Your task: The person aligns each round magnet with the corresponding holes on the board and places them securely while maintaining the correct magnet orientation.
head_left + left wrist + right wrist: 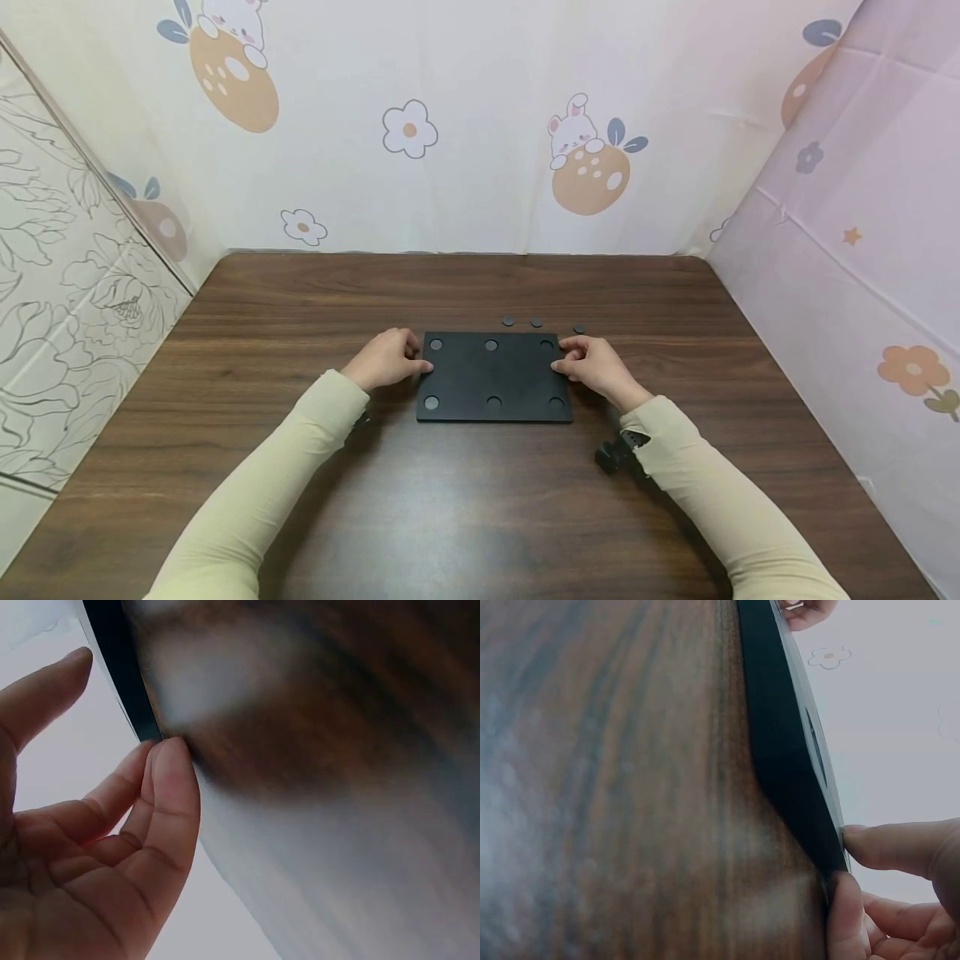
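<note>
A flat black rectangular board [495, 375] lies on the wooden table, with several round recesses along its front and back edges. Three of these recesses look paler grey than the others. My left hand [386, 358] is at the board's left edge, its thumb over the top face and its curled fingertips against the side, as the left wrist view shows. Over at the right edge, my right hand [592, 364] grips the board, thumb on the top and fingers [847, 915] at the side. Behind the board lie three small dark discs, one disc [508, 321] leftmost, another disc [536, 322] beside it.
The third disc [579, 330] lies close to my right fingers, past the board's back right corner. A patterned curtain [480, 167] stands along the table's back edge. Dark wood tabletop [450, 500] stretches in front of the board between my sleeves.
</note>
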Tool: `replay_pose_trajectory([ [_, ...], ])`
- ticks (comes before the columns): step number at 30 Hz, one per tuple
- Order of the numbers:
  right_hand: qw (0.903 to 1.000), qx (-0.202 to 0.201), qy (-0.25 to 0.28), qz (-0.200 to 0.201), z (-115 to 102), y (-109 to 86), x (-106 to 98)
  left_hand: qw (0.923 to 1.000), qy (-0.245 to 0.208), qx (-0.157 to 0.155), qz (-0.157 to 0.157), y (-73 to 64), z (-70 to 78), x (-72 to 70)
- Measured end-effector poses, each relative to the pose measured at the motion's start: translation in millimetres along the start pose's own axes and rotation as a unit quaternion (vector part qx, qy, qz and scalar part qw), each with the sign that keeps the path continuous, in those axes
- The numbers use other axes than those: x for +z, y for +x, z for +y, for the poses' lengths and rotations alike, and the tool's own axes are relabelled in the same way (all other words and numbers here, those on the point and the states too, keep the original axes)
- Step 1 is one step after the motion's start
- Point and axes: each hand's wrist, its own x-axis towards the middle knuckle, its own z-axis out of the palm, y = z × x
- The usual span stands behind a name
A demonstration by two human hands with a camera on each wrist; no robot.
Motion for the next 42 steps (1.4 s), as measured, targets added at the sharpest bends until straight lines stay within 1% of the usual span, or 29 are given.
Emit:
replay_pose_trajectory([
  [6,1.0000,-0.001,0.000,0.000,-0.1,0.5,0.0,0.9997,0.006,0.022,-0.006,1.1,-0.8,0.4],
  [10,1.0000,0.001,0.001,0.000,-0.3,0.3,-0.1,0.9996,0.009,0.028,-0.005,1.3,-0.6,0.9],
  [18,1.0000,0.000,0.000,0.000,-2.1,-0.6,-0.8,0.9995,0.008,0.031,-0.004,2.7,0.0,1.3],
  [24,0.9999,-0.008,-0.007,-0.003,-2.1,-1.3,-2.1,0.9996,0.006,0.025,-0.006,1.5,-0.1,2.1],
  [33,0.9998,-0.018,-0.002,-0.007,-0.3,-2.8,-7.2,0.9997,0.002,0.025,-0.007,2.1,-0.7,3.8],
  [35,0.9995,-0.028,-0.014,-0.003,-0.7,-4.2,-9.0,0.9996,0.002,0.026,-0.007,2.0,-1.0,4.1],
  [37,0.9981,-0.047,-0.040,0.005,-1.1,-5.6,-11.3,0.9996,0.001,0.027,-0.007,1.7,-1.3,4.0],
  [39,0.9952,-0.066,-0.069,0.021,-1.6,-6.2,-14.4,0.9996,0.002,0.027,-0.008,1.4,-1.5,3.8],
  [42,0.9881,-0.094,-0.111,0.050,-1.0,-5.4,-20.6,0.9996,0.002,0.028,-0.009,1.0,-1.3,3.4],
])
